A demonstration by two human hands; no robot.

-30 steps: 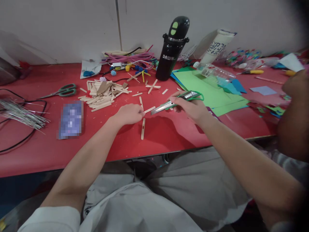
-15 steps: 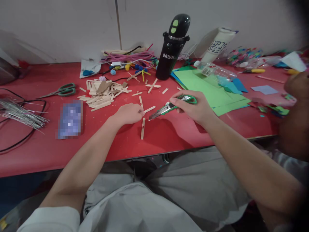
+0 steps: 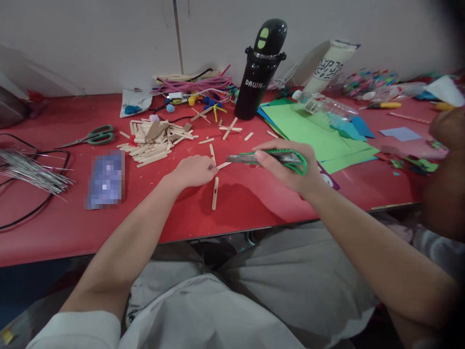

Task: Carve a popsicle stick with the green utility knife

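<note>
Resting on the red table, my left hand (image 3: 195,170) is closed on a wooden craft stick (image 3: 224,165), whose free end sticks out to the right of the fingertips. My right hand (image 3: 286,162) grips a green utility knife (image 3: 271,158) raised over the table, its blade pointing left and lying across the view just above that stick's end. A second craft stick (image 3: 215,193) with a dark slot in its middle lies below my left fingers. Another stick (image 3: 212,152) lies just beyond them. The part of the held stick under my fingers is hidden.
A heap of craft sticks (image 3: 156,140) and green-handled scissors (image 3: 100,135) lie left. Behind stand a black bottle (image 3: 254,80) and tangled pink cords (image 3: 196,86). Green paper sheets (image 3: 301,128) lie right, near a plastic bottle (image 3: 329,107). Another person's arm (image 3: 445,169) is at the right edge.
My right hand has turned the knife from slanting down-left to nearly level, with the blade tip raised. My left hand has stayed in place on the stick.
</note>
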